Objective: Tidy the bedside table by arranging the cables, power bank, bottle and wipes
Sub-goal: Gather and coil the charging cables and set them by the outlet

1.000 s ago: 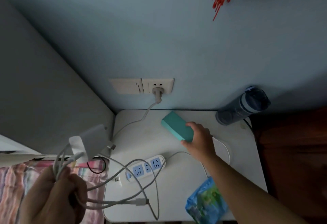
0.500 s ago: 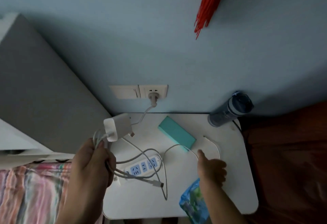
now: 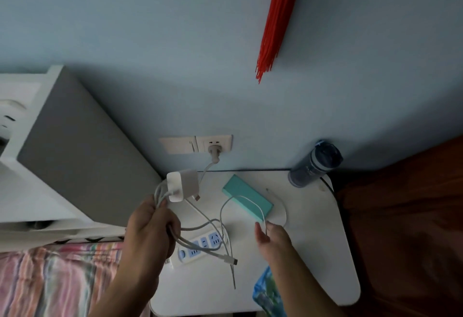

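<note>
Head view, read from left to right: a striped pink bedcover (image 3: 50, 279) is running off the lower left edge, dim and soft in focus. The left hand (image 3: 150, 231) is closing in a fist around a bundle of white cables (image 3: 200, 231), with a white charger block (image 3: 182, 187) standing above the fist; loose ends are hanging over a white power strip (image 3: 198, 247) with blue sockets, partly covered by the hand. A teal power bank (image 3: 246, 197) is lying flat near the back of the white bedside table (image 3: 313, 241). The right hand (image 3: 271, 239) is half open, fingers pinching a thin white cable loop (image 3: 240, 200). A blue wipes pack (image 3: 265, 294) is being cut off by the bottom edge and the forearm. A dark bottle (image 3: 314, 165) is standing at the table's back right corner, its details lost in shadow.
</note>
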